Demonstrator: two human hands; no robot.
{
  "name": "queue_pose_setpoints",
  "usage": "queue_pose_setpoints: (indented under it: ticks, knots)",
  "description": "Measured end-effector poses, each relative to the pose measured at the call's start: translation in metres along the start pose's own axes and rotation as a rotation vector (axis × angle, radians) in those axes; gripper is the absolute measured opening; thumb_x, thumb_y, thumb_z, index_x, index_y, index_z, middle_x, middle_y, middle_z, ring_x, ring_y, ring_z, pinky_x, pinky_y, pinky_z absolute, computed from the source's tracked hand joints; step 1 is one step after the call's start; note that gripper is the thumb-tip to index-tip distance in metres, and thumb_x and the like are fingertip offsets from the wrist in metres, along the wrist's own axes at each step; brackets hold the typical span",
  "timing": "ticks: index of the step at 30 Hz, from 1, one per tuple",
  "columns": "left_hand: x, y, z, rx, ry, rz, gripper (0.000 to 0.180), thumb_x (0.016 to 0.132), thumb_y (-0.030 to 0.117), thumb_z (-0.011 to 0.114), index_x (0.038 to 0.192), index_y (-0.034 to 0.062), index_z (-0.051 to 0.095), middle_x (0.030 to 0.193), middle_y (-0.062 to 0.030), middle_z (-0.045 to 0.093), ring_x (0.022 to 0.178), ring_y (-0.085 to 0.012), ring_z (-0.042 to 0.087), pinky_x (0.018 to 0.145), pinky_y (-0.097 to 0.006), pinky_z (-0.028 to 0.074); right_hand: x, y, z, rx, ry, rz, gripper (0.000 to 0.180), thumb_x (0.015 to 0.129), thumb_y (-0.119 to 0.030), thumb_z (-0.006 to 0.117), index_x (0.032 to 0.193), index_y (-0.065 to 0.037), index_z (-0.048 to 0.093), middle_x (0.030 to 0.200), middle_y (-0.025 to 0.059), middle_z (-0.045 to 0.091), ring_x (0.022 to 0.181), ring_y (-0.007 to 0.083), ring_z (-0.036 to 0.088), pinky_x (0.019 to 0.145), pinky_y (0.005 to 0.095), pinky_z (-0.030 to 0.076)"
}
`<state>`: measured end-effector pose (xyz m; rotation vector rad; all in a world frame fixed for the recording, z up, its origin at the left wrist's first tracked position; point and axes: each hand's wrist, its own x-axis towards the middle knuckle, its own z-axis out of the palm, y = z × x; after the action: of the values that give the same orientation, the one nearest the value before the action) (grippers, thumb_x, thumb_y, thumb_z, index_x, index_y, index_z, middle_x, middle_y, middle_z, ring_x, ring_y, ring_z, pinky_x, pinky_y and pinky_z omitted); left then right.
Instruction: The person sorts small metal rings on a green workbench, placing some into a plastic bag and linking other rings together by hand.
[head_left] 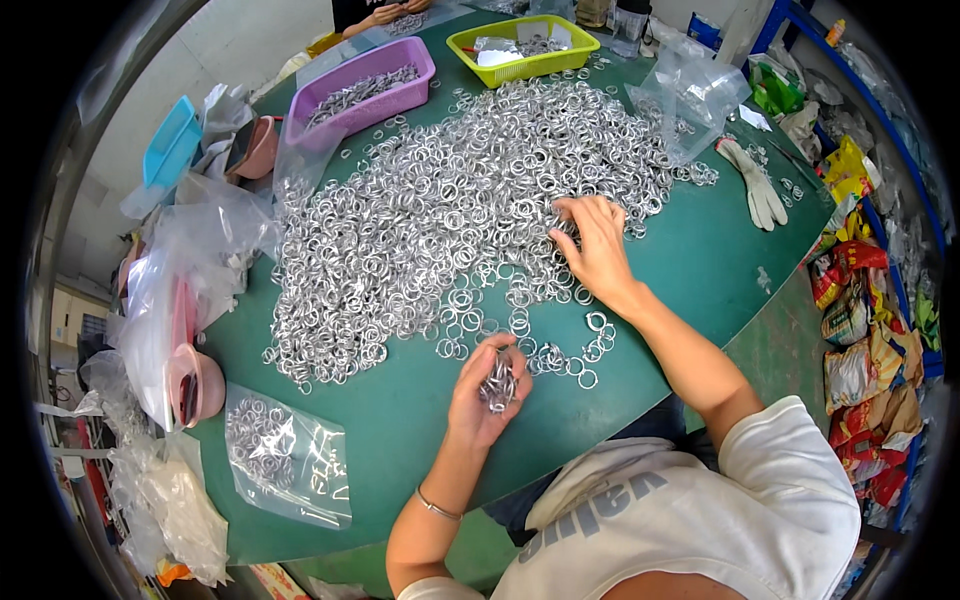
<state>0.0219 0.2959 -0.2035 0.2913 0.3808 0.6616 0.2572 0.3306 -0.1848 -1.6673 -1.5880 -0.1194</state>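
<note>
A broad heap of silver metal rings (420,220) covers much of the green table. My left hand (470,402) is curled around a handful of metal rings (498,387) near the front of the heap. At the heap's right side, my right hand (600,248) reaches over the rings with fingers bent and the thumb apart from the forefinger. Its fingertips touch or hover just over the rings; whether one is between them is hard to see. Loose rings (588,350) lie between and in front of my hands. A clear bag of rings (262,440) lies at the left front.
A purple basket (425,62) and a yellow-green basket (487,70), both with metal parts, stand at the back. Another person's hands (385,14) show beyond. A white glove (755,185) and clear plastic bag (690,95) lie right. Pink container (205,385) stands left.
</note>
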Motion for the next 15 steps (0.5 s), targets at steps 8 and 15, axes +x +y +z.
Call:
queue_pose_setpoints:
  ticks: [8,15]
  knots:
    - [0.003,0.0,0.008,-0.013,-0.007,-0.12,0.045,0.096,0.035,0.041,0.131,0.0056,0.04,0.11,-0.0192,0.055,0.057,-0.0166,0.049,0.032,-0.019,0.036,-0.016,-0.047,-0.015,0.632,-0.285,-0.167,0.024,0.069,-0.012,0.074,0.091,-0.005,0.066,0.084,0.0073,0.062,0.083,0.0226,0.057,0.079,0.034,0.042]
    - [-0.002,-0.004,-0.006,0.094,-0.078,-0.004,0.036,0.093,0.029,0.05,0.121,0.0071,0.047,0.098,-0.0183,0.058,0.056,-0.0199,0.054,0.033,-0.02,0.036,0.012,-0.035,-0.01,0.607,-0.27,-0.001,0.011,0.078,-0.008,0.066,0.087,-0.002,0.066,0.087,0.0078,0.064,0.083,0.0208,0.058,0.078,0.0348,0.045]
